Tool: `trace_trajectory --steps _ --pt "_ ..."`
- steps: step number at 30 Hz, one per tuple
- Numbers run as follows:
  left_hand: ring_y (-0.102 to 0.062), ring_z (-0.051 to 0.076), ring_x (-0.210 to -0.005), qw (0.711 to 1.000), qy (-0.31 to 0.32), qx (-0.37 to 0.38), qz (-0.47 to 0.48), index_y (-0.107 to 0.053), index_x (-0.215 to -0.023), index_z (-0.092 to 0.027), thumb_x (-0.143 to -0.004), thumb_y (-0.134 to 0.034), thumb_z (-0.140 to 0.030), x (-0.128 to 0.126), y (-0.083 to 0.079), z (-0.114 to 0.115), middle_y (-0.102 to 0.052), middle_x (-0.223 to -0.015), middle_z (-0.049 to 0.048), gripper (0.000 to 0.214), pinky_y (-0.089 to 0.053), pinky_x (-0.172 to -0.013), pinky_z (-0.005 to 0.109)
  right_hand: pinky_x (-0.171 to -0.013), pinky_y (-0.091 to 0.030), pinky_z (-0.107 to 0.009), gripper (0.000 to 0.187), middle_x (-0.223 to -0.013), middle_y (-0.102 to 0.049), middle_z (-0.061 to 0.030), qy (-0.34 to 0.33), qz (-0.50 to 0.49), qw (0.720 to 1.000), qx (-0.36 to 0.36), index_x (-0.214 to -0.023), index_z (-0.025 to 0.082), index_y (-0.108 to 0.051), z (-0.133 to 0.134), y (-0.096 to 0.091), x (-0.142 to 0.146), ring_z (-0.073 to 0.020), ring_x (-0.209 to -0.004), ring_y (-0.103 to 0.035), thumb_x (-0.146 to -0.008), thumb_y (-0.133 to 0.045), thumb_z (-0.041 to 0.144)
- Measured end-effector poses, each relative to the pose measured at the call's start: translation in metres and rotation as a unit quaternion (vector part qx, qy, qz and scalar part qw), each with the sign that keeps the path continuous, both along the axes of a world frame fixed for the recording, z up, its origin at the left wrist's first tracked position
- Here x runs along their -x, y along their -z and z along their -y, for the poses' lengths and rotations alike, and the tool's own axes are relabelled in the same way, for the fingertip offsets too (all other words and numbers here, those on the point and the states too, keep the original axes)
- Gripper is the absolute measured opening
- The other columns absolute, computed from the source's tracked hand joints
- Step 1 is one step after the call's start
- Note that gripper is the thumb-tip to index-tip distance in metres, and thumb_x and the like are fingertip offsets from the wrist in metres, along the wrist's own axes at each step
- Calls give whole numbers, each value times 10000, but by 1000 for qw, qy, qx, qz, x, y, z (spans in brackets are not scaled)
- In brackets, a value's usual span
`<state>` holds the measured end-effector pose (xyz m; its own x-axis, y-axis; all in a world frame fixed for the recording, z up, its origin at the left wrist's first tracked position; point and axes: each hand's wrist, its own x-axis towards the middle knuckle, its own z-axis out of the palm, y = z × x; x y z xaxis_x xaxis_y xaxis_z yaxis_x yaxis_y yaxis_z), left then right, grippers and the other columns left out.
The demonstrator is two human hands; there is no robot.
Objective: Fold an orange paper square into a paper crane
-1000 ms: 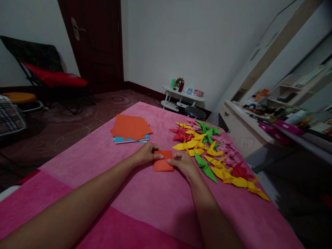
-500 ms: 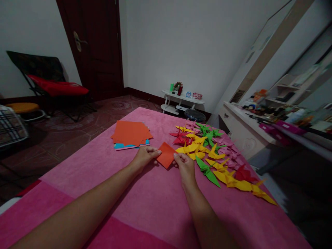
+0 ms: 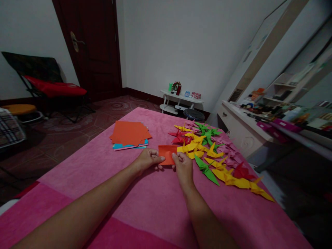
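Pink cloth (image 3: 145, 207) covers table, bare and roomy toward you. Paper stack (image 3: 129, 134) far-left, crane cluster (image 3: 207, 148) crowding right. Orange folded sheet (image 3: 167, 154) sits between your hands, long axis left-right. Your left hand (image 3: 146, 159) pinches near-left edge, right hand (image 3: 182, 165) pinches near-right corner; both equally near.

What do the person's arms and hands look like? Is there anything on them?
Both arms are bare all the way up, with no sleeves showing. The left hand and right hand wear no gloves, and no rings, watch or bracelet can be seen. The fingernails look short and plain, though the dim light makes small details hard to tell.
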<state>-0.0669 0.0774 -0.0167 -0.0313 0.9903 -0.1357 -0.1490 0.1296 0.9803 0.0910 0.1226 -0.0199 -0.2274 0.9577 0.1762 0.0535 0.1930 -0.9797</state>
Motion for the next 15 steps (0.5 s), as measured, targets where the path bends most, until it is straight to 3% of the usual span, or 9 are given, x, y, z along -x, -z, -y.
trace_trajectory --steps 6,11,15 --pt "-436 58 -394 992 -59 -79 -85 -621 -648 -109 -675 -734 -494 10 7 -5 -558 -490 -14 402 -304 -413 184 -425 -233 -216 258 -500 -384 55 -78 75 994 -24 -603 176 -500 -5 5 -5 -88 -456 -325 -769 -545 368" --pt "-434 79 -374 982 -41 -96 -156 -561 -581 -132 -777 -592 -529 15 8 -6 -519 -444 -15 444 -285 -403 199 -460 -224 -226 311 -518 -352 53 -65 102 992 -39 -575 178 -482 -9 11 -7 -91 -489 -308 -792 -542 392" --pt "-399 70 -404 969 -23 -105 -222 -509 -551 -145 -789 -580 -478 16 6 -6 -473 -451 -36 417 -260 -421 194 -495 -243 -227 315 -543 -339 49 -69 152 983 -77 -557 182 -442 -12 7 -12 -94 -515 -316 -787 -543 372"
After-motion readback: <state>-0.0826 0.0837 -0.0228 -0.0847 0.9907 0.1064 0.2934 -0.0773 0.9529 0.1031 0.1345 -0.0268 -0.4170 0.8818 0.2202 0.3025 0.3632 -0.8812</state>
